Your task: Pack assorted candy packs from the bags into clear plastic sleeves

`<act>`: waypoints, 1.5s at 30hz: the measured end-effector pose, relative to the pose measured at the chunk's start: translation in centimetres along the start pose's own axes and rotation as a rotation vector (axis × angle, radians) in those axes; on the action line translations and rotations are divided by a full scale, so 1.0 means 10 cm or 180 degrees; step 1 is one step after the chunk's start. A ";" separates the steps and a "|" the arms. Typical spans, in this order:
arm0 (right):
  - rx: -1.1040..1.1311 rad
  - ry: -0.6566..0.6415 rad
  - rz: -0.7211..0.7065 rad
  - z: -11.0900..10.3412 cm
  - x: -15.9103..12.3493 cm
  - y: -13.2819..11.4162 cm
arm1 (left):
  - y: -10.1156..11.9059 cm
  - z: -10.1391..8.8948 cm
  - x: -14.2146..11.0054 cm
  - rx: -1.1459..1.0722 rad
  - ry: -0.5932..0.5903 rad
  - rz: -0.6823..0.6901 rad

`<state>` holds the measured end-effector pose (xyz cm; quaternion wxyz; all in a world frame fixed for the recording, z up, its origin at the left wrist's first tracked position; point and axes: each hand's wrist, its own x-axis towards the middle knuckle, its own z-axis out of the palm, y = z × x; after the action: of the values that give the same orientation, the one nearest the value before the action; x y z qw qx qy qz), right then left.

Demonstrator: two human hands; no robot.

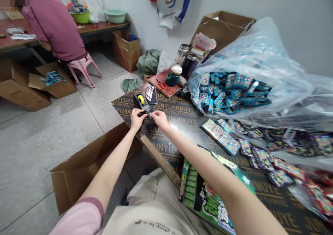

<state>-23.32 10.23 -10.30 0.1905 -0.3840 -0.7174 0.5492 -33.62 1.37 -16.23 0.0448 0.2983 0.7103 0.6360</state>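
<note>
A black tape dispenser (144, 106) with a yellow-cored roll of tape (141, 99) stands near the table's far left corner. My left hand (137, 119) is closed on its near end, thumb and fingertips against the front edge. Just right of the cutting end, my right hand (159, 119) is pinched around what looks like the clear tape's end, which is too small to see well. Behind the dispenser lies a dark phone (151, 95) with a glossy screen. Beneath my right forearm is a green and black printed box (194, 188).
A plastic bag of small blue packets (234, 89) fills the table's right rear. Loose packets (262, 157) lie in front of it. Red scissors (161, 85), a mug (173, 76) and flasks stand behind. An open carton (85, 165) sits lower left; a seated person (56, 27) works beyond.
</note>
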 end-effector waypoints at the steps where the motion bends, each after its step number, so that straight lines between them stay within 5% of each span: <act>1: -0.0088 0.0014 0.0050 0.00 -0.04 0.06 | -0.01 0.00 0.00 -0.0007 0.0009 0.0029; 7: -0.0497 0.0281 0.0116 0.10 0.04 0.11 | 0.01 0.01 -0.02 0.0062 -0.0003 0.0008; 11: -0.0591 0.0431 0.0028 -0.16 -0.07 -0.12 | 0.07 -0.05 0.04 0.0027 -0.0036 -0.0064; 14: -0.0630 0.0461 -0.0264 -0.64 -0.59 -0.33 | 0.24 -0.15 0.01 -0.0019 0.0058 -0.0175; 17: -0.0931 0.0669 -0.1088 -1.17 -1.55 -0.46 | 0.68 -0.19 -0.41 0.0004 0.0289 0.0017; 19: -0.1093 0.0851 -0.1251 -1.43 -2.31 -0.48 | 1.12 -0.18 -0.97 0.0071 -0.0199 0.0671; 23: -0.1079 0.1428 -0.1102 -1.60 -3.61 -0.34 | 1.98 -0.10 -2.21 0.0806 -0.2502 0.2550; 25: -0.0914 0.1683 -0.1051 -1.57 -4.03 -0.17 | 2.17 0.00 -2.62 0.1288 -0.3111 0.3047; 27: -0.0658 0.1884 -0.1030 -1.48 -4.28 0.07 | 2.18 0.13 -2.82 0.1730 -0.3299 0.3211; 31: -0.0083 0.2031 -0.0968 -1.19 -4.37 0.56 | 2.00 0.28 -2.78 0.2049 -0.3221 0.3375; 36: 0.0536 0.2105 -0.0609 -0.94 -4.14 0.99 | 1.97 0.22 -2.69 0.1956 -0.3205 0.3452; 45: 0.1035 0.2954 0.0238 -0.82 -3.70 1.16 | 1.87 0.28 -2.68 0.1727 -0.3237 0.3355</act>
<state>9.70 -11.46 -13.03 0.5275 -0.5788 -0.4477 0.4315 -3.59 -8.80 -7.82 -0.0178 0.8517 0.4978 0.1626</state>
